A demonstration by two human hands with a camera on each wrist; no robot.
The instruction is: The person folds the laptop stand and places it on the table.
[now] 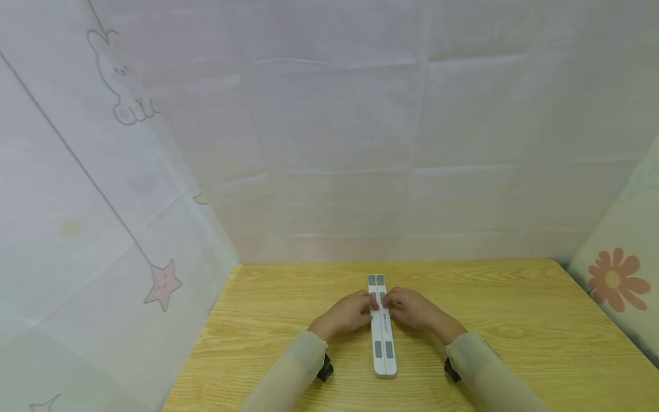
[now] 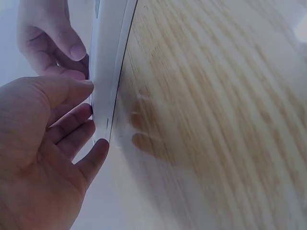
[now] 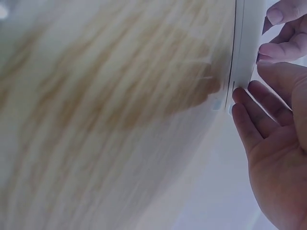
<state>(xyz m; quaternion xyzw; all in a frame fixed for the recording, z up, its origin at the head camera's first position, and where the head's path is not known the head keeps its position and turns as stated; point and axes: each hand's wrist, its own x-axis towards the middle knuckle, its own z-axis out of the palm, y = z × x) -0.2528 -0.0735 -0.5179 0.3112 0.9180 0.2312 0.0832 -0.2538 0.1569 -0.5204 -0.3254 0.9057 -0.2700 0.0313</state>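
Note:
A silver folded laptop stand lies lengthwise on the wooden table, its two long bars side by side with grey pads at several spots. From the left, my left hand holds its near-side bar, fingertips at the middle seam and thumb lower along the edge. My right hand grips the other bar from the right in the same way. In the left wrist view the left hand has bent fingers against the side of the stand. The right wrist view shows the right hand with fingertips along the stand's edge.
The wooden table reaches back to a pale cloth backdrop. Printed cloth also hangs at the left and right sides, with a flower on the right. Dark wrist cameras sit under the sleeves.

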